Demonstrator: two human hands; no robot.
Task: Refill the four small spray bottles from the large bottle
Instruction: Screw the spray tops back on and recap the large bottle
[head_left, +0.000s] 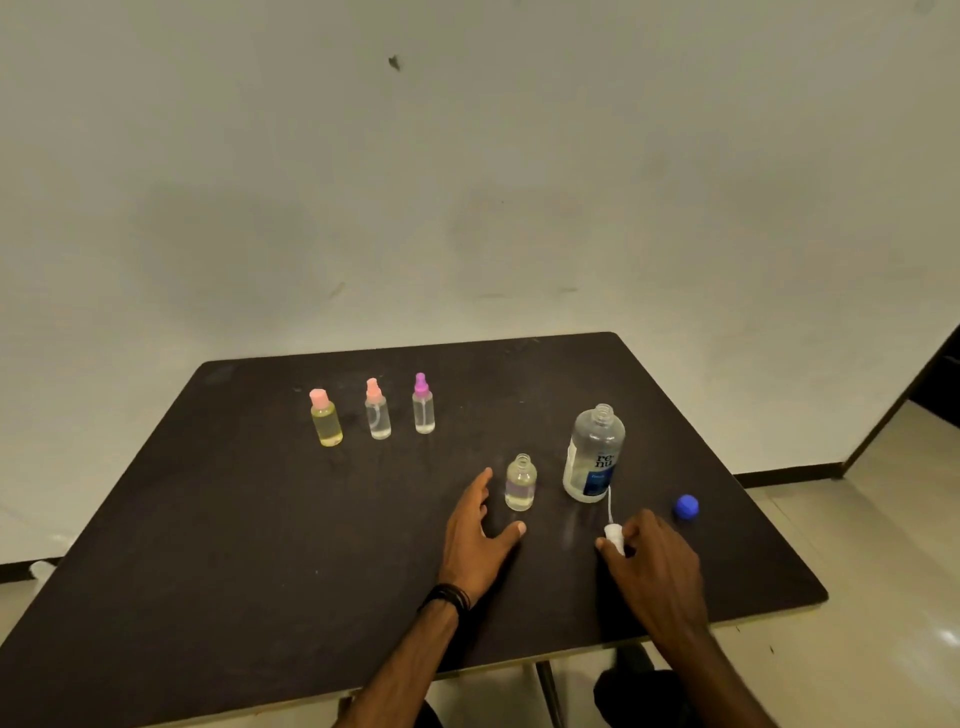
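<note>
The right hand (657, 558) rests low on the dark matte tabletop (260, 545), its fingers curled round a small white spray head (614, 538) whose thin dip tube runs up and away from the hand toward the large clear bottle with the blue label (594, 454). The left hand (480, 535) lies flat and relaxed with fingers spread, holding nothing; its thumb and forefinger frame the near left side of a small clear uncapped spray bottle (520, 483) without touching it. That bottle stands upright just beyond the left hand and to the left of the large bottle, so the left hand is the nearer one to steady it, while the spray head must travel up and leftward to reach its open neck. A round blue cap (686, 506) sits to the right of the right hand. Three capped small bottles stand in a row farther back: a yellowish one with a pink cap (325, 418), a clear one with a pink sprayer (377, 410), and a clear one with a purple sprayer (423, 404).
</note>
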